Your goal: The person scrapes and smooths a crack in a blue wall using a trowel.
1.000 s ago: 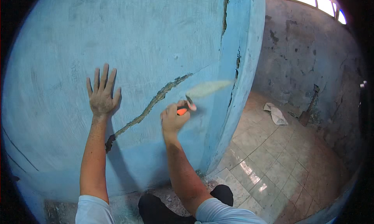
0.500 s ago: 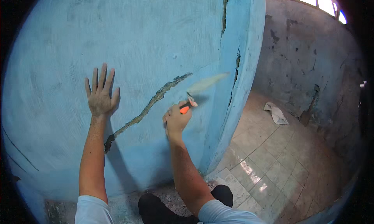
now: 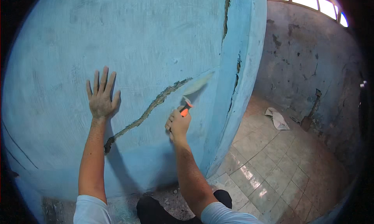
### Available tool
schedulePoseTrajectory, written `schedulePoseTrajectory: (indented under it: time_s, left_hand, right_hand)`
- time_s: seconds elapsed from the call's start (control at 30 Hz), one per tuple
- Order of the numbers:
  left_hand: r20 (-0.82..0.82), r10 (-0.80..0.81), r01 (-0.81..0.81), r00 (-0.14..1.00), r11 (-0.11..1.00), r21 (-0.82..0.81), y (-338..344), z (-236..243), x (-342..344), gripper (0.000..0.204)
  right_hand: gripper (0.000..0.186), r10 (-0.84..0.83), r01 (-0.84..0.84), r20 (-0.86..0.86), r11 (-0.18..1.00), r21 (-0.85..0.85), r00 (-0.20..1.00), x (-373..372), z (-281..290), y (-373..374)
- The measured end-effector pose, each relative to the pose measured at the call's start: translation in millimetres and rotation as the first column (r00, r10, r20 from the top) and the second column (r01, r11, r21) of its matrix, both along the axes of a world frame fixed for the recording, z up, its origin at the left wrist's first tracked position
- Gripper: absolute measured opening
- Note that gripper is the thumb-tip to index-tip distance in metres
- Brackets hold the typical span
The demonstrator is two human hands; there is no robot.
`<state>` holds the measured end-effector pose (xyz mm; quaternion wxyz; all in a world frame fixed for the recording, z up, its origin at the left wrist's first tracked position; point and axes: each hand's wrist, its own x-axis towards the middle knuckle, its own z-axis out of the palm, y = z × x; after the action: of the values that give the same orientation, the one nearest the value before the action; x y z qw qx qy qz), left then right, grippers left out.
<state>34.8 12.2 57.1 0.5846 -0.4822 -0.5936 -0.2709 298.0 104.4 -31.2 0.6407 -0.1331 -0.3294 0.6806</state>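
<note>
My left hand lies flat on the blue painted wall, its fingers spread. To the right, my right hand is closed round the orange and black handle of a trowel. The pale pointed blade slants up and right over the wall, just past the upper end of a gouged crack. Whether the blade touches the plaster I cannot tell. The crack exposes rough brown-grey material and runs from low beside my left forearm up toward the blade.
Near the wall's right edge run two upright cracks, one at the top and one lower. Beyond the edge are a tiled floor, a crumpled whitish sack and a stained grey wall. Rubble lies at the wall's foot.
The trowel blade has swung left and turned more upright, nearer the crack's upper end. My right hand has shifted slightly; my left hand stays pressed on the wall.
</note>
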Motion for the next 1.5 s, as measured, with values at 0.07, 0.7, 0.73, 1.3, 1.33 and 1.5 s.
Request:
schedulePoseTrajectory:
  time_s: [0.07,0.7,0.73,1.3,1.33,1.5]
  left_hand:
    - [0.008,-0.034,0.034,0.999,0.999,-0.005,5,0,9,0.072]
    - [-0.06,0.012,-0.011,0.998,1.0,0.028,6,-4,-4,0.071]
    - [-0.057,0.001,0.001,0.998,1.0,0.03,9,-2,5,0.071]
    - [-0.058,0.027,-0.026,0.998,0.999,0.022,5,-1,4,0.071]
    - [-0.038,0.028,-0.027,0.999,1.0,0.015,6,0,8,0.07]
    - [-0.036,0.021,-0.021,0.999,1.0,0.009,7,-4,8,0.07]
  right_hand:
    - [0.021,-0.113,0.115,-0.116,0.993,0.015,0.987,-9,-11,23]
    - [0.021,-0.555,0.476,0.165,0.804,0.355,0.815,29,-3,40]
    - [0.021,-0.565,0.485,0.165,0.798,0.358,0.808,26,-7,48]
    - [0.035,-0.749,0.614,0.249,0.652,0.446,0.615,39,-7,47]
    - [0.035,-0.752,0.617,0.25,0.648,0.446,0.61,41,-9,51]
    - [0.029,-0.716,0.431,0.423,0.683,0.59,0.555,40,-7,53]
